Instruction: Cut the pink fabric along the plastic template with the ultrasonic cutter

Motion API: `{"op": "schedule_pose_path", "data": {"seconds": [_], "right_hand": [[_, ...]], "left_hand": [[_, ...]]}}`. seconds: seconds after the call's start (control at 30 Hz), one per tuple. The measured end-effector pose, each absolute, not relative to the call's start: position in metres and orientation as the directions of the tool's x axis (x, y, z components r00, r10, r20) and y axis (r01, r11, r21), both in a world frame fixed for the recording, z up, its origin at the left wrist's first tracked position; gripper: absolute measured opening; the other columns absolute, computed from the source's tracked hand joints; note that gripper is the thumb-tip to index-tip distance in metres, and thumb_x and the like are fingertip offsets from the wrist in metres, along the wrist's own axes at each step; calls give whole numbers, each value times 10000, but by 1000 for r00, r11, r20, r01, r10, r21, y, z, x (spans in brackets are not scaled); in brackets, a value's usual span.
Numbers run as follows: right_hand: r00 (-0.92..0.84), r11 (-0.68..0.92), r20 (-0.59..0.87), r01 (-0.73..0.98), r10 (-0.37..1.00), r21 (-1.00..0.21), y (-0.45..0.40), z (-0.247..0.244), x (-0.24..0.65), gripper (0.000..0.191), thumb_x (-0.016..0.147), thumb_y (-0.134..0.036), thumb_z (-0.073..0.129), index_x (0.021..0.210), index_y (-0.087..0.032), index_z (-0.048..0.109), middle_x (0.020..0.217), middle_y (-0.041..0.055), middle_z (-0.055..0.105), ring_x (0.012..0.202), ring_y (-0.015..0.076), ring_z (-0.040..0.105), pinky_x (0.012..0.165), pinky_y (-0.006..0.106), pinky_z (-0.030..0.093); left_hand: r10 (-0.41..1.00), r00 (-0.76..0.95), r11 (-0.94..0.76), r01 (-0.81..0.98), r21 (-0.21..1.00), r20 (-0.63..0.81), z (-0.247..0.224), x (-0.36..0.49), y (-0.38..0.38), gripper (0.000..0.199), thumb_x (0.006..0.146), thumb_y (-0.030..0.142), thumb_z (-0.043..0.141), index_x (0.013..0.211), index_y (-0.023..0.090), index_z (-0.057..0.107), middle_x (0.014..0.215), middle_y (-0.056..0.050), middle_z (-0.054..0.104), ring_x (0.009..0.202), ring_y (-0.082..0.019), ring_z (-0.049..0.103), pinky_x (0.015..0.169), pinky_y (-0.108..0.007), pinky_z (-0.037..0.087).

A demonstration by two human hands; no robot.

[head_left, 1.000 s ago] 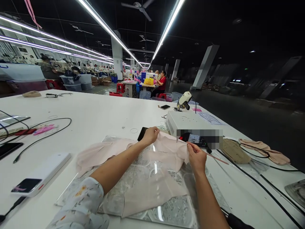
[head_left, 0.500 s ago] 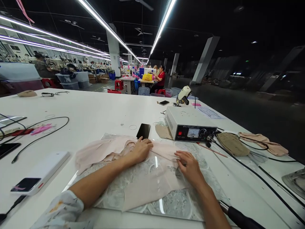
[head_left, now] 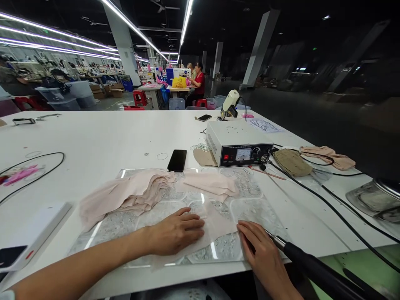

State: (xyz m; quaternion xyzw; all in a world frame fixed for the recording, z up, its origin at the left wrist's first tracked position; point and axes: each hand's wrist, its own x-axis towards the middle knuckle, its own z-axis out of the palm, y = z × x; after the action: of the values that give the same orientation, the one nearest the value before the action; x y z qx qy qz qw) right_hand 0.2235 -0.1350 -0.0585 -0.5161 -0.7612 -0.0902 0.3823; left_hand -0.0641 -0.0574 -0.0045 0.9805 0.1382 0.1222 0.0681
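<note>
A thin pale pink fabric piece [head_left: 217, 218] lies on a clear sheet with a grey patterned surface [head_left: 250, 208]. My left hand [head_left: 178, 231] rests flat over its left part with the fingers slightly apart, covering some of it. At the right corner, the closed fingertips of my right hand [head_left: 261, 250] pinch the fabric. Just right of that hand is a black-handled tool with a metal tip [head_left: 308, 260]; the hand partly hides its tip. Behind the hands sit a layered stack of pink fabric pieces [head_left: 125, 193] and a smaller fabric pile [head_left: 209, 183].
A white control box [head_left: 240, 141] with a dial stands behind the sheet, beside a black phone [head_left: 177, 160]. Cables run along the right, near a khaki cloth bundle [head_left: 292, 162] and a glass jar [head_left: 375, 200]. A white power bank [head_left: 34, 237] lies left. Co-workers sit farther back.
Both hands have come nearer to me, off the smaller pile at the back and onto the front fabric piece. The left hand now lies flat on it. The view has shifted.
</note>
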Motion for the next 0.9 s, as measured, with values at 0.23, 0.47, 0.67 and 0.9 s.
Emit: {"op": "schedule_pose_path", "data": {"seconds": [0.23,0.47,0.67,0.9], "right_hand": [[-50,414,772,865,633,-284,-168,-61,229,306,876,-49,558,1139,-180,644,1044,73,715,968,185,690,866,302,565],[88,280,703,877,706,-391,-190,-70,243,299,858,-84,599,1127,-190,674,1066,67,726,946,193,712,866,273,564],[77,228,660,903,748,-364,-182,-67,238,386,863,-120,604,1229,-235,641,1137,53,712,987,201,706,887,289,563],[84,187,624,916,777,-356,-175,-58,230,348,911,-182,551,1240,-243,644,1167,60,701,1001,197,703,829,262,576]], "left_hand": [[-10,949,-998,-29,55,314,2,-10,-33,338,1033,154,329,1183,92,625,1313,-108,618,1180,-221,570,1031,-362,397],[-127,952,-986,-152,70,280,-16,19,-21,379,1018,165,314,1276,100,585,1377,-114,568,1262,-237,526,1044,-381,422],[-85,940,-979,-140,146,329,-24,16,-22,391,1022,184,291,1271,68,570,1374,-111,572,1290,-255,504,1075,-386,383],[-77,948,-976,-135,170,309,-25,13,-23,397,1026,199,283,1285,71,555,1392,-121,553,1327,-252,468,1089,-390,365]]}}
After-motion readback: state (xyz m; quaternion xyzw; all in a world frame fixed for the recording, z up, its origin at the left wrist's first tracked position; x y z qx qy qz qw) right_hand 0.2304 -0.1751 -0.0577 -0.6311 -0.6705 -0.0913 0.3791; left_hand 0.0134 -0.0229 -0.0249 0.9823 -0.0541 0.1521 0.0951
